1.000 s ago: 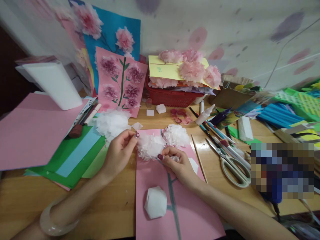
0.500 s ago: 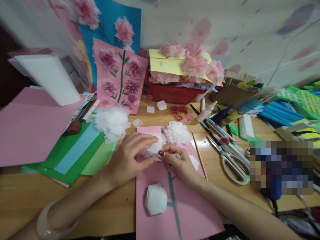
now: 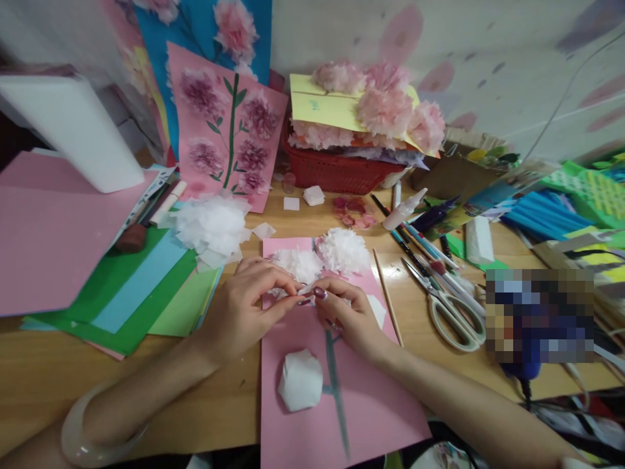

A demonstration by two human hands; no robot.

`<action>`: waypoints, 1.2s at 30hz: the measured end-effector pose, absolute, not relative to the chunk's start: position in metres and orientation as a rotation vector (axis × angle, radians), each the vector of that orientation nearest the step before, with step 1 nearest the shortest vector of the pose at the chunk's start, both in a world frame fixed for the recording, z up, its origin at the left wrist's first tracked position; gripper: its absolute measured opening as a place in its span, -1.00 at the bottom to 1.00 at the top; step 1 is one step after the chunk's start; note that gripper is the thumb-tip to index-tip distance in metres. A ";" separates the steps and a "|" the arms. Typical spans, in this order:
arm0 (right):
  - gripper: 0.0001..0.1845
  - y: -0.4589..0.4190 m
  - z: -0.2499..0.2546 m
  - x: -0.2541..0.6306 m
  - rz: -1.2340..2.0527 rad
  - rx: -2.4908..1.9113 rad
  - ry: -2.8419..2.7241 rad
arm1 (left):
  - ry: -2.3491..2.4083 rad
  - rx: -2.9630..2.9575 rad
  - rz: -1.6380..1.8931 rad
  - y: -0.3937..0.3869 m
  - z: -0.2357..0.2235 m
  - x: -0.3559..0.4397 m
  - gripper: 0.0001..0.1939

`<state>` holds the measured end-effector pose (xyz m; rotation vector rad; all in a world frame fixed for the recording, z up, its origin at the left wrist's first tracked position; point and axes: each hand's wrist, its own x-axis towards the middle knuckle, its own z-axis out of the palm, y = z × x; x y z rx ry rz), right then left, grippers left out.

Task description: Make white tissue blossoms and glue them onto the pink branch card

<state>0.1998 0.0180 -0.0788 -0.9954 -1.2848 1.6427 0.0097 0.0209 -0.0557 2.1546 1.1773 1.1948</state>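
Left: white tissue pile [image 3: 212,226] on coloured sheets. My left hand [image 3: 249,303] and right hand [image 3: 346,316] meet, fingertips pinched on a small white piece [image 3: 306,290], over the pink sheet [image 3: 336,391], just below two white flowers [image 3: 344,251]. Right: scissors [image 3: 452,316] on the table.

On the table [image 3: 234,384], papers [image 3: 146,303] and a tissue pile [image 3: 209,228] lie left of the card [image 3: 342,404]; two flowers [image 3: 344,251] sit at its far end. Right of it lie a stick [image 3: 388,296], then scissors [image 3: 446,303]. Behind stand a picture [image 3: 227,130] and, to its right, a basket [image 3: 332,170].
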 end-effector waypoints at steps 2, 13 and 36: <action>-0.71 0.018 -0.077 0.200 1.608 -1.021 -1.320 | 1.160 2.173 1.204 0.022 -0.057 0.010 -0.91; -0.69 0.019 -0.070 0.198 1.524 -1.104 -1.391 | 1.266 2.099 1.179 0.018 -0.057 0.011 -0.80; -0.74 0.021 -0.082 0.199 1.431 -1.170 -1.421 | 1.165 1.246 1.140 0.040 -0.042 -0.003 -0.78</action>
